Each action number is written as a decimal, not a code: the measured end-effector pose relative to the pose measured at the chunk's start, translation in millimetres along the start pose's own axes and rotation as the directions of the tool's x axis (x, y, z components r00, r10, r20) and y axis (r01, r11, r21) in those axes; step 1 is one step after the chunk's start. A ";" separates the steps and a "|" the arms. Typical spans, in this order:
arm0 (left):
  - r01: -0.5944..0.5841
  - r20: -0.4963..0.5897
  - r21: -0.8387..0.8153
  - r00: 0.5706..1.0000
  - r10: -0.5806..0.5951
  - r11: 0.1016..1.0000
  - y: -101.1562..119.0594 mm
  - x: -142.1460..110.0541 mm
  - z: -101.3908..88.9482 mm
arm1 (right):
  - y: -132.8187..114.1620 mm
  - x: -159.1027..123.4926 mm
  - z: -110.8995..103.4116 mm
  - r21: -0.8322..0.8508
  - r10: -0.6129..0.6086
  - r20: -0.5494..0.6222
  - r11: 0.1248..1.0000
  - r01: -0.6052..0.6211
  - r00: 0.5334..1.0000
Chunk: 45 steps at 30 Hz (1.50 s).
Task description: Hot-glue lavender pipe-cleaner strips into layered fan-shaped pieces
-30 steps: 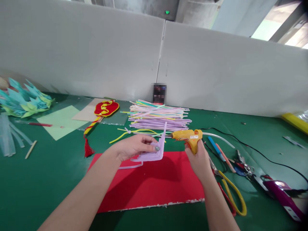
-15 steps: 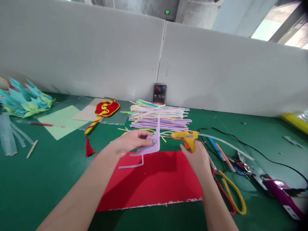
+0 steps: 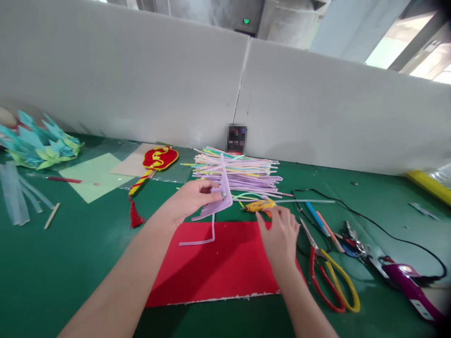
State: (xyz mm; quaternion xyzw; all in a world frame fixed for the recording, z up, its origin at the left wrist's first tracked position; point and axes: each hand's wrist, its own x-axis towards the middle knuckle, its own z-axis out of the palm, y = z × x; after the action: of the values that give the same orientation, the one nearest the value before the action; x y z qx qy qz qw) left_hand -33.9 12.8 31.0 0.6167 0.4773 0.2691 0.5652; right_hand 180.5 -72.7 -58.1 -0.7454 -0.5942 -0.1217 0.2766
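Observation:
My left hand is closed on a purple panel of joined straws, held up on edge above the far side of a red sheet. A loose purple strand hangs from it onto the sheet. A yellow glue gun lies on its side on the green table just past the sheet. My right hand is beside it, fingers spread, with the fingertips at the gun's handle. A pile of pastel straws lies behind both hands.
Red and yellow scissors, pens, pliers, a purple tool and a black cable lie at the right. A red and yellow tassel ornament, a pale green sheet, paper leaves and clear glue sticks lie at the left. White panels wall the back.
My right hand has lowered the glue gun from upright onto its side on the table and loosened its grip. My left hand has tilted the purple panel up and moved it farther away.

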 end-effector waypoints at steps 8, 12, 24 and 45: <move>-0.007 -0.030 -0.032 1.000 0.006 0.999 4.3 -4.8 0.4 | -78.4 -28.8 7.8 0.364 -0.153 0.458 0.931 -0.028 0.875; -0.016 -0.020 -0.044 1.000 0.015 0.999 6.6 -6.6 1.7 | -94.5 -26.5 7.7 0.321 -0.169 0.515 0.947 -0.007 0.840; -0.027 -0.034 -0.035 0.999 0.025 0.999 4.0 -3.5 2.3 | -68.0 -5.3 -2.3 0.593 -0.274 0.750 0.681 -0.430 0.601; -0.064 -0.031 0.033 0.997 0.065 0.997 -2.1 3.1 10.6 | -20.7 16.5 -2.2 0.745 0.149 0.667 -0.129 -0.655 0.730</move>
State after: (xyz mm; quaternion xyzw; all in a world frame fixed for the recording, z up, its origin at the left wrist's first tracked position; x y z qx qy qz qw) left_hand -24.1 10.7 26.0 0.6364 0.4703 0.2894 0.5385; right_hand 165.4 -57.5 -42.3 -0.4949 -0.2739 0.5538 0.6111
